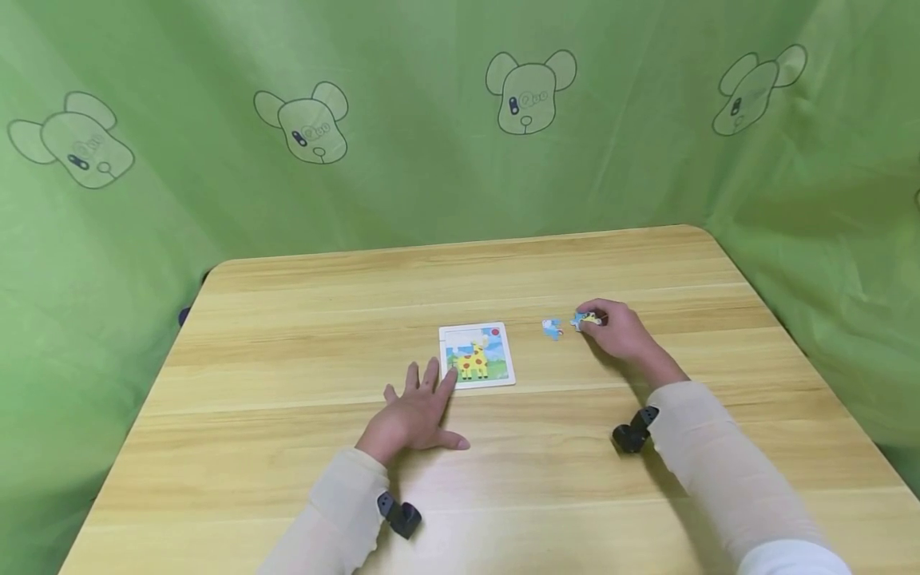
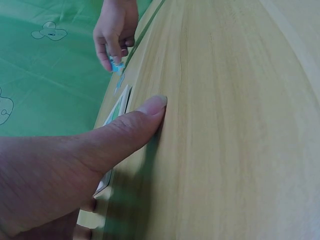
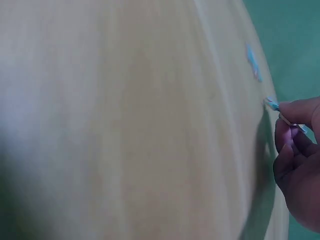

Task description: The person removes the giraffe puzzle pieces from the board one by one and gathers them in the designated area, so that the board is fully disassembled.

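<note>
A white-framed jigsaw puzzle with a yellow, red-spotted giraffe lies on the table, its upper left part showing bare white backing. My left hand is spread beside it, fingers straight, the index fingertip at the frame's lower left edge; its thumb stretches out in the left wrist view. To the right, my right hand pinches a blue and yellow puzzle piece between thumb and fingers. In the right wrist view that piece is tilted and partly hidden by the fingers. Another blue puzzle piece lies between frame and right hand.
The wooden table has rounded far corners. A green curtain printed with bear heads hangs behind it and at both sides. Black camera mounts are strapped over the light sleeves at both wrists.
</note>
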Motion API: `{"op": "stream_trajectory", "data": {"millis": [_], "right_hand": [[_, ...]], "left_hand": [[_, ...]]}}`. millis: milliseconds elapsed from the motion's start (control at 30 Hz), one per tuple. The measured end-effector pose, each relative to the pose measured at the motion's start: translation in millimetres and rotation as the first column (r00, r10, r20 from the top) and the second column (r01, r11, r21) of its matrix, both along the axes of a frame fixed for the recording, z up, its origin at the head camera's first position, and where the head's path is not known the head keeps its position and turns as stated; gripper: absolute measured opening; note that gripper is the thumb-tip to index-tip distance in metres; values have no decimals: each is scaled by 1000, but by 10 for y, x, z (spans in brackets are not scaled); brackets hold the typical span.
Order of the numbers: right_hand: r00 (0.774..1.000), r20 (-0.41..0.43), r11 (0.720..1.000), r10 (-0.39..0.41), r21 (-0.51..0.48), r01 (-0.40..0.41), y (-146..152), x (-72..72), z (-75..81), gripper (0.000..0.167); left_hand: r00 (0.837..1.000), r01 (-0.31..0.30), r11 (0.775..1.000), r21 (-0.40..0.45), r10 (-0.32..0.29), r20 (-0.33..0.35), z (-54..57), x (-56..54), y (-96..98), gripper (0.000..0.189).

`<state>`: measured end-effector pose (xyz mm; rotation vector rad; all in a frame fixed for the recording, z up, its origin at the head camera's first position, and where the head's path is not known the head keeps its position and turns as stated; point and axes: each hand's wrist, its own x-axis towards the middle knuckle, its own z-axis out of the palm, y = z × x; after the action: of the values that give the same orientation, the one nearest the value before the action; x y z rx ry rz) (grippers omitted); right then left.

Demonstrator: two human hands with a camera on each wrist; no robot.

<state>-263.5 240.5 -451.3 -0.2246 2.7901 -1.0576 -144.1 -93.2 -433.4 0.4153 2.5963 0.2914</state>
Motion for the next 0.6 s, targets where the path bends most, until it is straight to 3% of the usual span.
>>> {"op": "stream_trajectory", "data": {"millis": [600], "right_hand": [[997,-76,998,21,52,-17,-55,-1,-68,31]], "left_hand": [[1000,5,1000,-5,-5,-7,-12,-9,-13,110]]}}
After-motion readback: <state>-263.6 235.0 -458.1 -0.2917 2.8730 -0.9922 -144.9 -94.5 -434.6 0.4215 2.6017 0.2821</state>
